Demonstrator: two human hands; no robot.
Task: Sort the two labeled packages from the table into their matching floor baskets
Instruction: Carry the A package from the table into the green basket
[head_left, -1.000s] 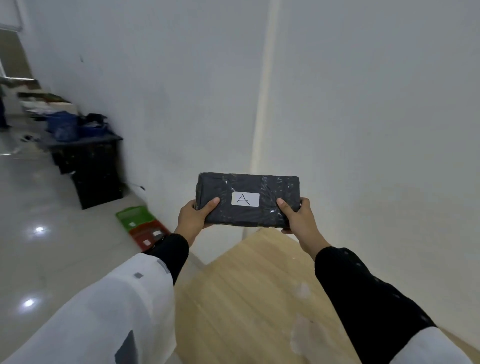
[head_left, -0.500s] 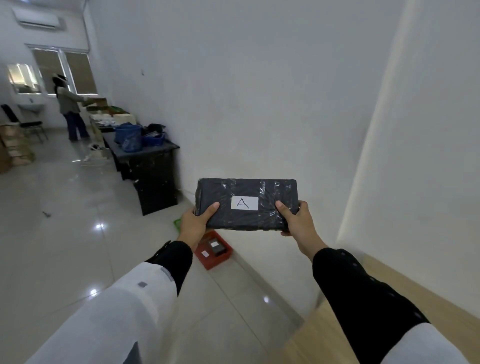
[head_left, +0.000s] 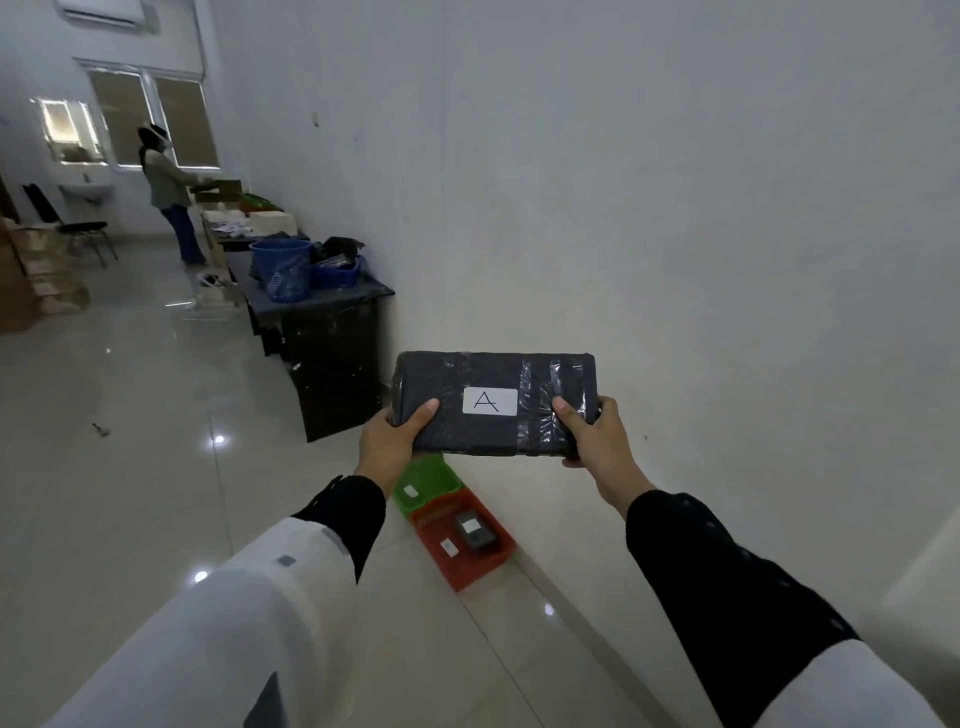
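Package (head_left: 493, 404): held level at chest height, label up, one hand at each short end; presumably so the letter stays readable while walking to the baskets.
Label (head_left: 490, 401): white sticker, centred on the top face, marked "A".
Left hand (head_left: 388, 441): at 9 o'clock of the package, thumb on top, fingers clamped underneath.
Right hand (head_left: 592, 434): at 3 o'clock, same clamp.
Wrapping: black, flat rectangular block, glossy crinkled tape bands.
Green basket (head_left: 426, 483): rigid plastic, on the floor against the wall, at 6 o'clock below the package, partly hidden.
Red basket (head_left: 462, 540): touching the green one, nearer; contains a small dark package (head_left: 474, 530).
Basket tags: too small to read.
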